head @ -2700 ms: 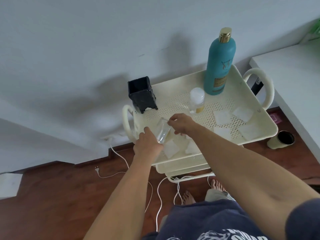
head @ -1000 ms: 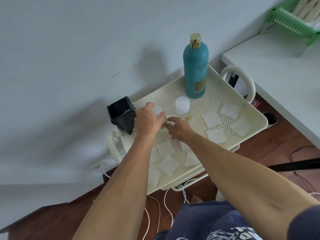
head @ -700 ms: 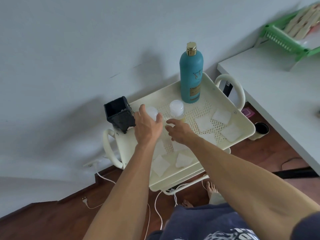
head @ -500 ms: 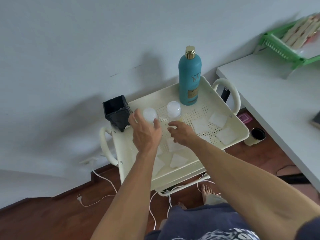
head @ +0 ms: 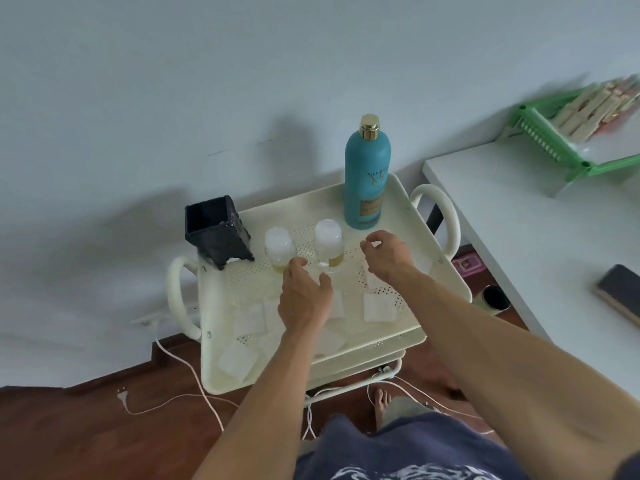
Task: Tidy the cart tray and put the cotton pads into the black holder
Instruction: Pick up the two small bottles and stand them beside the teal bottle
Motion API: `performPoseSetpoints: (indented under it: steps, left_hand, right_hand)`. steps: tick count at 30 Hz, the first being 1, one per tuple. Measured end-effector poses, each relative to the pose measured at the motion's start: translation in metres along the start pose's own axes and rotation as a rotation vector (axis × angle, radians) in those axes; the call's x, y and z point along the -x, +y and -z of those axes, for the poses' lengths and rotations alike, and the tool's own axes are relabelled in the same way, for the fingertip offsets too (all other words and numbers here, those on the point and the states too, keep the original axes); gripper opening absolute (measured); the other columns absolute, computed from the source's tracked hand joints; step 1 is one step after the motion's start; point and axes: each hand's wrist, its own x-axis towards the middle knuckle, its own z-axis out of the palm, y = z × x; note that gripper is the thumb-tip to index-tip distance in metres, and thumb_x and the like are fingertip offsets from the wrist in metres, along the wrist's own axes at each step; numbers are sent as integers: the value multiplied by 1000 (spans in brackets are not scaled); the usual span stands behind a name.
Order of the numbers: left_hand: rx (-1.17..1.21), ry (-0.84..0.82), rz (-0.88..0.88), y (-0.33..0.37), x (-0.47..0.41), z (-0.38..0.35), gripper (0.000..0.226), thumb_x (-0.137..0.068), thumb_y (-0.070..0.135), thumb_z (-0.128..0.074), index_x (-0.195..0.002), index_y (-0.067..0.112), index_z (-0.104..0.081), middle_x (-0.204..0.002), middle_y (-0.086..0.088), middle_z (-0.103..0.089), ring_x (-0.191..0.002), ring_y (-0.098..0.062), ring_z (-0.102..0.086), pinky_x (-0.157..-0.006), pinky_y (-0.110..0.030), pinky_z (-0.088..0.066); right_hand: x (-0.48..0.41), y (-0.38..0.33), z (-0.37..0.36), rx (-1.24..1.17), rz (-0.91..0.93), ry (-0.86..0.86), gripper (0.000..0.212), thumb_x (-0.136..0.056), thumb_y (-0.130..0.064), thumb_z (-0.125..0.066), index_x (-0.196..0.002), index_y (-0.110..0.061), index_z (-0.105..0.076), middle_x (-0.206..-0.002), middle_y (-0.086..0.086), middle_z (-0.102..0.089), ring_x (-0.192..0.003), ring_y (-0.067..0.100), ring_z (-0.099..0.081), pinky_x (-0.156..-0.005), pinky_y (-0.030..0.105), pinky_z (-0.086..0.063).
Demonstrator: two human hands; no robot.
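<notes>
While both hands hover over the cream tray (head: 412, 216), nothing's held: left hand (head: 304, 299) spread open just short of two small capped jars (head: 280, 247), right hand (head: 388, 254) loosely curled, empty. Cotton pads (head: 377, 306) lie scattered across tray's near half. Black holder (head: 214, 233) stands at tray's far-left corner, teal bottle (head: 367, 178) far-right.

Soft, dim light; blurred shadows on wall (head: 173, 98) (edges smeared, wide-angle bent).

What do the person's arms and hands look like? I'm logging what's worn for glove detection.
Both forearms are bare to the frame edge: no sleeves, gloves, watch or rings visible on the left hand or right hand. Below them, dark blue clothing with a white print.
</notes>
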Motion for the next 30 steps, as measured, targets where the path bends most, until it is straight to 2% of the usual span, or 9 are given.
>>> performPoseSetpoints:
  steps: [2, 4, 8, 13, 16, 21, 23, 26, 30]
  left_hand:
    - [-22, -49, 7, 8, -5, -7, 45, -89, 29, -61, -129, 19, -41, -124, -3, -58, -105, -24, -60, -79, -36, -48]
    - [-30, -85, 22, 16, -9, -14, 50, -88, 30, -62, -131, 20, -39, -123, -3, -59, -105, -24, -60, -77, -35, -47]
    - [-31, -97, 108, 29, -20, -22, 54, -88, 34, -63, -131, 19, -37, -119, -4, -61, -102, -27, -62, -76, -38, -50]
    - [-35, -88, 138, 38, -36, -26, 55, -89, 33, -63, -134, 18, -36, -116, -6, -63, -102, -29, -62, -79, -42, -51]
    - [-21, -84, 140, 44, -49, -29, 53, -89, 32, -62, -134, 17, -37, -115, -7, -65, -103, -29, -61, -77, -41, -51]
    - [-8, -81, 159, 58, -69, -35, 50, -90, 33, -59, -134, 18, -41, -118, -10, -63, -103, -32, -59, -70, -36, -43]
    - [-19, -103, 146, 64, -76, -38, 50, -90, 32, -59, -134, 19, -41, -119, -9, -62, -104, -32, -59, -72, -36, -42]
    - [-40, -123, 134, 74, -84, -42, 48, -90, 31, -60, -133, 20, -42, -120, -8, -62, -104, -30, -59, -72, -35, -41]
    - [-48, -150, 127, 83, -88, -48, 45, -92, 29, -59, -132, 20, -44, -120, -7, -64, -106, -29, -59, -74, -35, -42]
  right_hand:
    - [-13, 1, 9, 26, -11, 32, 39, -91, -35, -52, -127, -19, -49, -116, 12, -64, -97, 28, -64, -86, 36, -51]
    - [-24, 2, 15, 62, -22, 61, 44, -91, -34, -53, -132, -19, -44, -118, 12, -62, -96, 26, -62, -76, 32, -48]
    - [-46, -2, 17, 104, -7, 51, 55, -89, -34, -57, -137, -16, -36, -117, 12, -59, -88, 24, -58, -68, 33, -45]
    - [-64, -11, 9, 73, -30, 40, 48, -87, -32, -58, -128, -17, -39, -102, 10, -55, -86, 27, -58, -70, 39, -52]
    - [-70, -10, 6, 2, -28, 77, 47, -85, -35, -60, -125, -20, -39, -96, 8, -52, -81, 26, -55, -64, 37, -48]
    - [-72, -3, 4, -18, 41, 146, 54, -84, -39, -62, -128, -27, -34, -90, 3, -48, -81, 23, -49, -70, 39, -46]
    - [-71, -1, 3, -37, 52, 144, 53, -85, -39, -61, -129, -28, -33, -94, 5, -53, -83, 23, -51, -72, 40, -48]
    - [-72, 0, 5, -70, 77, 146, 54, -86, -37, -60, -131, -26, -32, -108, 11, -63, -95, 31, -60, -80, 45, -52]
    - [-74, 8, 11, -105, 38, 137, 53, -88, -34, -59, -133, -20, -34, -114, 14, -64, -103, 33, -62, -85, 45, -53]
